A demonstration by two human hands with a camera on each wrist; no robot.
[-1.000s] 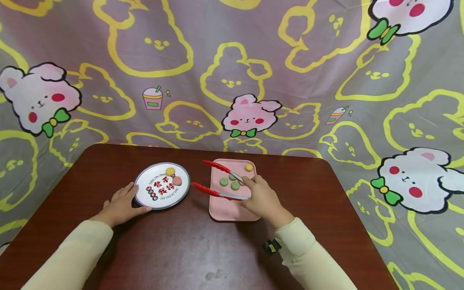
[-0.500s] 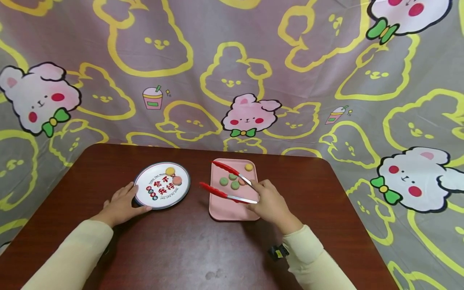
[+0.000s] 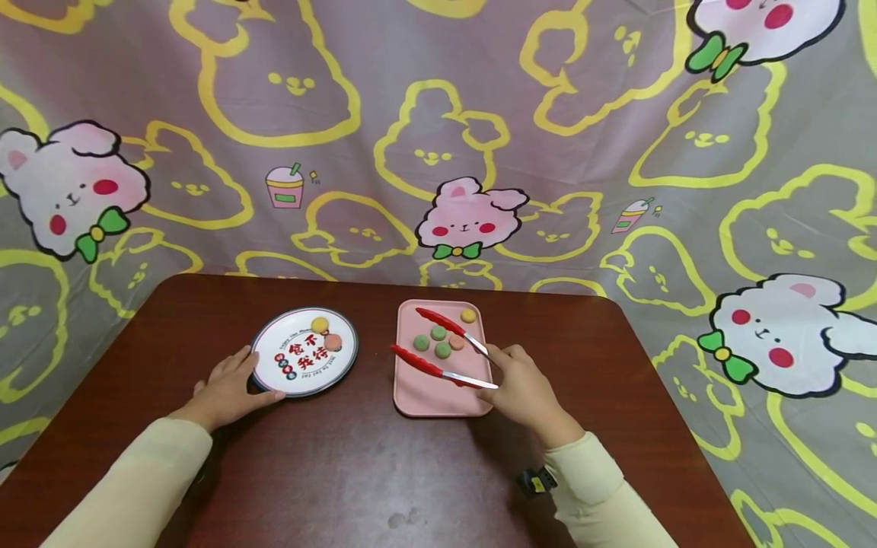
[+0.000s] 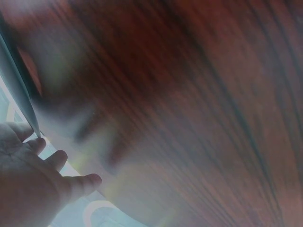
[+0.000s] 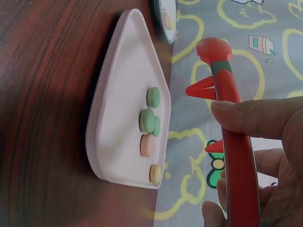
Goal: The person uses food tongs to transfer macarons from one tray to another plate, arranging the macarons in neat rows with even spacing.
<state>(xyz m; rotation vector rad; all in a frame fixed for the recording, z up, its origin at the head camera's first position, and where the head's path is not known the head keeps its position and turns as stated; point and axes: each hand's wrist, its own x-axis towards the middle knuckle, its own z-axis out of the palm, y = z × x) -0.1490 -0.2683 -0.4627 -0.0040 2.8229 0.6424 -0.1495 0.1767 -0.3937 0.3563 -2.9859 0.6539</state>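
Note:
My right hand (image 3: pixel 527 394) grips a pair of metal tongs with red tips (image 3: pixel 441 321). Their two arms are spread apart over the pink tray (image 3: pixel 438 399), with nothing between the tips. On that tray lie three green macarons (image 3: pixel 442 349), one pink macaron (image 3: pixel 456 342) and, in the far right corner, a yellow macaron (image 3: pixel 468 315). The left hand (image 3: pixel 224 392) rests at the near left rim of a round white plate (image 3: pixel 277 342), fingers and thumb extended along it. A yellow macaron (image 3: pixel 320 325) and a pink macaron (image 3: pixel 332 342) sit on the plate's right part.
Plate and tray stand side by side on a dark red-brown wooden table (image 3: pixel 329 472), with a gap between them. Behind the table's far edge hangs a curtain (image 3: pixel 384 251) printed with cartoon animals. A small black device (image 3: pixel 537 482) is at my right wrist.
My right hand has drawn the spread tongs to the right, from the gap beside the plate to over the tray. More of the tray's pink macaron shows. The left hand stays at the plate.

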